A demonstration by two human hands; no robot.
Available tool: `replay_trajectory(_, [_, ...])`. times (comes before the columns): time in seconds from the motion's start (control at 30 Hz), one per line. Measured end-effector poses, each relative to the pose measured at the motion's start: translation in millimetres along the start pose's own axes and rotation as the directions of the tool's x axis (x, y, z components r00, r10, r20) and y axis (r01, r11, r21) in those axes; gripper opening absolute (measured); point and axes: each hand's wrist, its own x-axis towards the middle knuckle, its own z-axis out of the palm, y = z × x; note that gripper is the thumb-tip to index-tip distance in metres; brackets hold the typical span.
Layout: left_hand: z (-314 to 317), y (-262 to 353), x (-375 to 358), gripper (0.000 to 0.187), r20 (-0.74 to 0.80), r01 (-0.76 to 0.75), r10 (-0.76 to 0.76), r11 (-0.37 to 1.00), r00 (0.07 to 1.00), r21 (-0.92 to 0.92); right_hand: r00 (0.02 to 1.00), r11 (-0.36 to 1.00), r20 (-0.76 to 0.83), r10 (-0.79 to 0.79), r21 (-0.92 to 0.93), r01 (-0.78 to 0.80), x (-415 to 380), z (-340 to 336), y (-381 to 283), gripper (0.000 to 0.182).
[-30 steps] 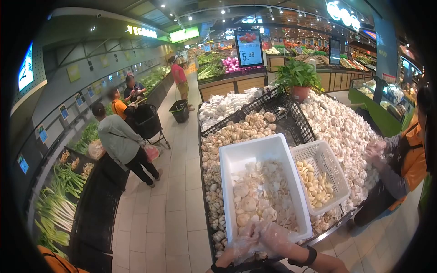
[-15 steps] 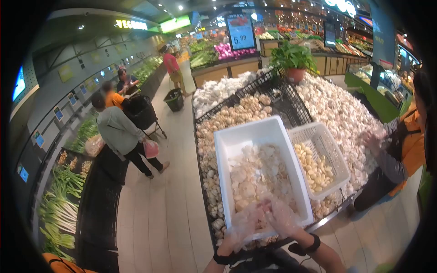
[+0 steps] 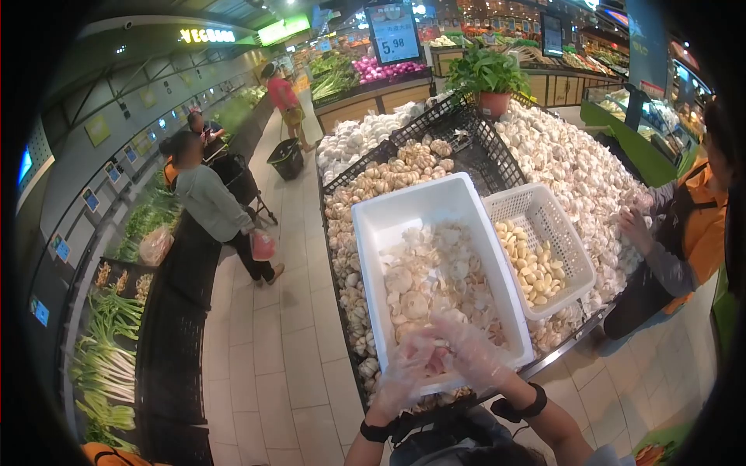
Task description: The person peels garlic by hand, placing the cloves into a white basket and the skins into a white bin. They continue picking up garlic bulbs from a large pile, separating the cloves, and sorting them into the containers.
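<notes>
My left hand (image 3: 406,369) and my right hand (image 3: 472,356), both in clear plastic gloves, are close together over the near end of a white foam box (image 3: 365,256). Their fingers are bent towards each other around something small and pinkish that I cannot make out. Garlic skins and some bulbs (image 3: 412,299) lie in the box beneath and beyond my hands. Touching its right side, a white perforated basket (image 3: 571,260) holds peeled garlic cloves (image 3: 536,272).
Heaped garlic bulbs (image 3: 575,167) surround the box, with a black crate (image 3: 486,155) and potted plant (image 3: 493,101) behind. A co-worker in orange (image 3: 699,225) reaches into the heap at right. A shopper in grey (image 3: 206,198) stands in the left aisle beside vegetable shelves.
The view has shifted slightly. My hands have risen a little off the box's contents, still close together. The shopper in grey has turned, showing more of their side.
</notes>
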Motion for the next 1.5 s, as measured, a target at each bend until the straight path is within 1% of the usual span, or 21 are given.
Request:
replay_trajectory(0.03, [-3,-3,-1,0.031,-0.003,0.001,-0.001,1.0,1.0,0.0,0.995,0.997,0.075,-0.065,-0.037,0.068,-1,4,7,0.053])
replay_trajectory(0.07, [-8,-6,-1,0.03,0.047,-0.207,0.206,0.893,0.977,0.4,0.98,0.988,0.15,-0.129,-0.067,0.14,-2,8,13,0.057])
replay_trajectory(0.1, [-11,-8,-1,0.029,0.175,-0.372,0.364,0.592,0.915,0.714,0.98,0.988,0.151,-0.132,-0.064,0.143,-4,13,18,0.057])
replay_trajectory(0.13, [-10,-8,-2,0.029,0.173,-0.37,0.364,0.591,0.915,0.717,0.985,0.994,0.153,-0.081,0.084,0.069,-8,19,23,0.058])
replay_trajectory(0.17, [-5,-7,-2,0.025,-0.017,-0.142,0.156,0.934,0.988,0.327,0.986,0.973,0.162,-0.03,0.229,-0.008,-9,21,24,0.059])
replay_trajectory(0.2, [-3,-6,-3,0.022,-0.079,0.111,-0.127,0.978,0.989,-0.179,0.986,0.973,0.162,-0.032,0.23,-0.006,-10,21,23,0.059])
replay_trajectory(0.27, [-1,-1,-2,0.018,-0.077,0.167,-0.193,0.951,0.978,-0.26,0.991,0.994,0.086,-0.104,-0.035,0.107,-8,14,13,0.058])
replay_trajectory(0.3, [0,0,-2,0.015,-0.07,0.221,-0.259,0.914,0.963,-0.34,0.991,0.993,0.085,-0.106,-0.035,0.109,-3,8,3,0.058])
replay_trajectory(0.33, [-1,-2,-3,0.015,-0.07,0.22,-0.258,0.914,0.964,-0.34,0.99,0.997,0.121,-0.069,0.044,0.064,6,1,-10,0.06])
replay_trajectory(0.4, [-5,-12,-4,0.017,-0.064,-0.004,0.013,0.989,0.998,0.145,0.987,0.993,0.158,-0.036,0.12,0.017,9,-3,-15,0.061])
replay_trajectory(0.5, [-11,-17,1,0.017,-0.047,0.073,-0.077,0.994,0.996,-0.081,0.983,0.983,-0.04,-0.179,-0.037,0.177,-5,3,5,0.053])
replay_trajectory(0.57, [-10,-28,1,0.015,-0.105,0.052,-0.064,0.992,0.992,-0.114,0.995,0.999,0.095,0.036,-0.024,-0.034,-16,8,21,0.04])
replay_trajectory(0.67, [-2,-30,1,0.012,-0.193,-0.015,0.0,0.997,0.981,-0.074,0.988,0.97,0.039,0.149,0.191,-0.154,-19,7,13,0.03])
replay_trajectory(0.73, [3,-18,0,0.012,-0.22,-0.056,0.055,0.998,0.974,0.0,0.986,0.973,0.042,0.159,0.163,-0.164,-14,3,5,0.025])
replay_trajectory(0.8, [10,4,0,0.01,-0.264,0.101,-0.191,0.942,0.945,-0.32,0.984,0.975,0.046,0.169,0.135,-0.174,-13,2,2,0.02])
replay_trajectory(0.83, [8,-3,0,0.01,-0.264,0.103,-0.193,0.942,0.945,-0.319,0.977,0.969,0.073,0.202,0.128,-0.21,-13,2,2,0.02])
replay_trajectory(1.13, [13,-17,6,0.016,-0.195,-0.043,-0.003,0.972,0.981,-0.232,0.936,0.951,0.23,0.266,0.098,-0.294,-13,4,8,0.023])
replay_trajectory(1.23, [13,-12,6,0.019,-0.286,0.092,-0.086,0.996,0.954,0.006,0.941,0.966,0.242,0.235,0.052,-0.255,-15,15,15,0.017])
replay_trajectory(1.3, [12,-6,9,0.025,-0.316,0.309,-0.24,0.931,0.918,0.193,0.952,0.973,0.213,0.221,0.026,-0.231,-16,19,14,0.014])
replay_trajectory(1.4, [7,-17,9,0.029,-0.324,0.167,-0.043,0.917,0.945,0.363,0.949,0.974,0.221,0.226,-0.086,-0.212,-19,20,14,0.016])
replay_trajectory(1.5, [6,-28,10,0.027,-0.345,0.141,-0.035,0.947,0.938,0.288,0.955,0.979,0.231,0.187,-0.126,-0.161,-20,20,14,0.018])
